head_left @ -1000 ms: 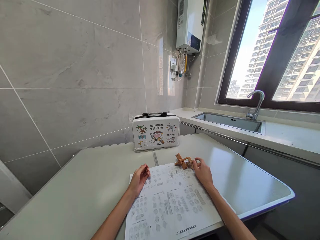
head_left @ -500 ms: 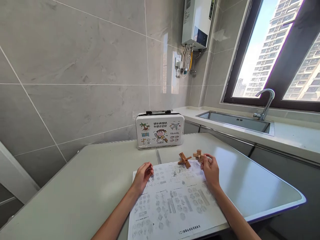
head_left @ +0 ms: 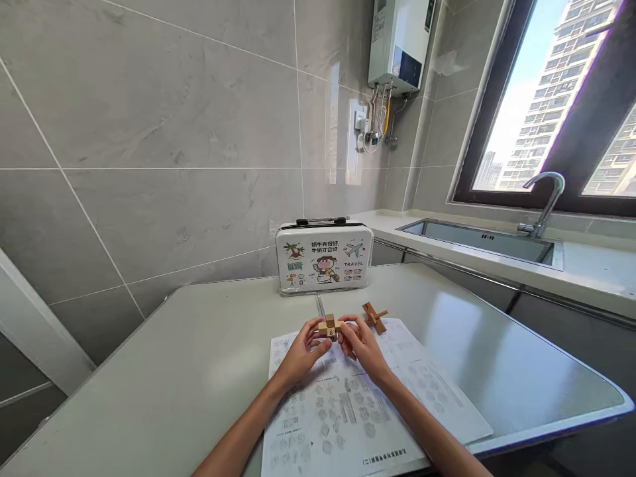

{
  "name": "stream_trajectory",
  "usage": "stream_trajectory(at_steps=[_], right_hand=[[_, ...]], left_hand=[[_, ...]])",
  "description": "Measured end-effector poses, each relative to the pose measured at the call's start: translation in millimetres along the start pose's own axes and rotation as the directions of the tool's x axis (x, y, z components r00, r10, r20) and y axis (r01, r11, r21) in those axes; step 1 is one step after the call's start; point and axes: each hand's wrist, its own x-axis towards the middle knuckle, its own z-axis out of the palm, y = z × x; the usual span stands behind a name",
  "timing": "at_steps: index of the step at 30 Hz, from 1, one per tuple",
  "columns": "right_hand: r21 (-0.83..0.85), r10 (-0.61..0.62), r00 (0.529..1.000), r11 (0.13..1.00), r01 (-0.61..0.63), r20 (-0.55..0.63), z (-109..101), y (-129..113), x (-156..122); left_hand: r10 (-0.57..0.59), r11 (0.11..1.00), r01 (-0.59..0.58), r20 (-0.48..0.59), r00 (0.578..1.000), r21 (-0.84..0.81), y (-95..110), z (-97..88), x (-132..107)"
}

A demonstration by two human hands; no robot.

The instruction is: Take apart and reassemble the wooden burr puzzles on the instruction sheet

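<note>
A small light-wood interlocking puzzle point(head_left: 330, 326), with a dark mark on its front, is held above the printed sheet point(head_left: 358, 424). My left hand point(head_left: 304, 352) grips its left side between thumb and fingers. On the other side, the fingers of my right hand point(head_left: 362, 346) pinch its right end. Just beyond my right hand, a darker brown wooden cross-shaped puzzle point(head_left: 374, 318) lies at the sheet's far edge. The sheet carries rows of faint grey diagrams, and my forearms cover parts of it.
A white carry case point(head_left: 324, 258) with cartoon prints stands at the back of the pale table point(head_left: 199, 371), near the tiled wall. To the right runs a counter with a sink point(head_left: 481, 240) and a tap point(head_left: 545, 199). A water heater point(head_left: 400, 46) hangs above.
My right hand has brought the light-wood puzzle leftward to the middle, and my left hand has moved in and taken hold of it too. The brown puzzle stays on the sheet's far edge.
</note>
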Motion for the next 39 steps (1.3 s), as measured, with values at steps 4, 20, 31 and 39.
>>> stream_trajectory(at_steps=[4,20,31,39], right_hand=[[0.097,0.105,0.991,0.989,-0.112,0.079,0.5,2.7,-4.3],[0.106,0.274,0.826,0.923,-0.369,0.493,-4.4,-6.6,-15.4],[0.038,0.215,0.847,0.963,-0.267,0.486,-8.4,-4.6,-14.7],[0.014,0.232,0.839,0.962,-0.274,0.493,-8.3,-7.1,-14.5]], left_hand=[[-0.010,0.999,0.009,0.038,0.999,0.031,1.6,-0.9,-1.6],[-0.040,0.997,0.051,0.179,0.983,-0.062,23.9,1.9,-5.5],[-0.058,0.995,0.076,0.239,0.969,-0.065,29.6,3.6,-6.2],[-0.016,0.998,0.030,0.256,0.966,-0.051,24.9,0.9,-6.2]])
